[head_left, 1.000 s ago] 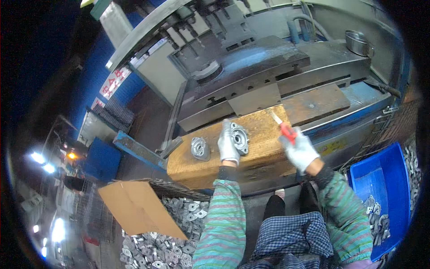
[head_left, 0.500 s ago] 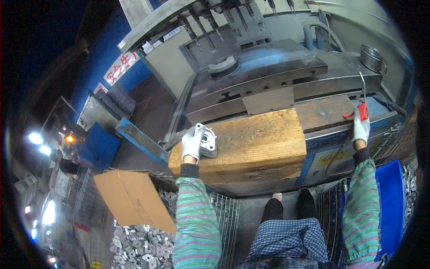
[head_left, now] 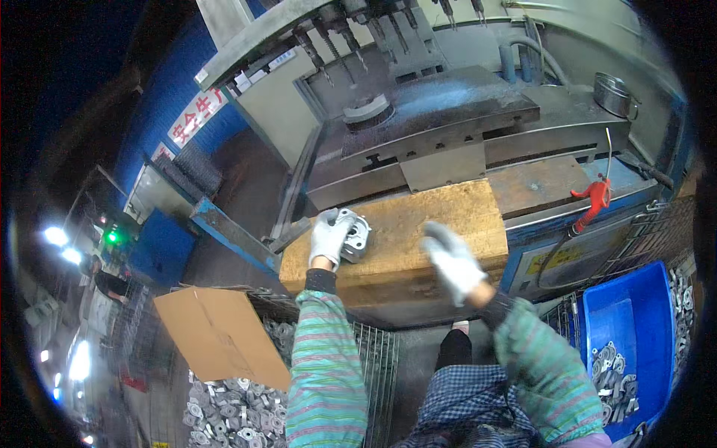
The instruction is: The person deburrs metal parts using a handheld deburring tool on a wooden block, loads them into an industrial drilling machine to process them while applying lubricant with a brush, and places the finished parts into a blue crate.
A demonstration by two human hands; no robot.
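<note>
On the left end of a thick wooden block [head_left: 418,224], my gloved left hand [head_left: 329,236] is closed round a grey metal casting [head_left: 357,240] with a round bore and flange holes. My gloved right hand [head_left: 452,261] is over the block's right part, blurred by motion; nothing shows in it, and how its fingers stand is unclear. Away to the right, a red air blow gun [head_left: 595,196] with a long thin nozzle hangs at the machine's front edge, apart from both hands.
Behind the block stands a multi-spindle drilling machine with a steel table [head_left: 441,112] and a curved fixture [head_left: 368,112]. A blue bin [head_left: 624,306] with castings is at right. At lower left, a cardboard sheet [head_left: 220,332] leans over a heap of castings [head_left: 235,411]. A metal pot [head_left: 612,95] sits far right.
My right hand has let go of the red blow gun and swung left over the wooden block. The left hand with the casting has shifted slightly to the right.
</note>
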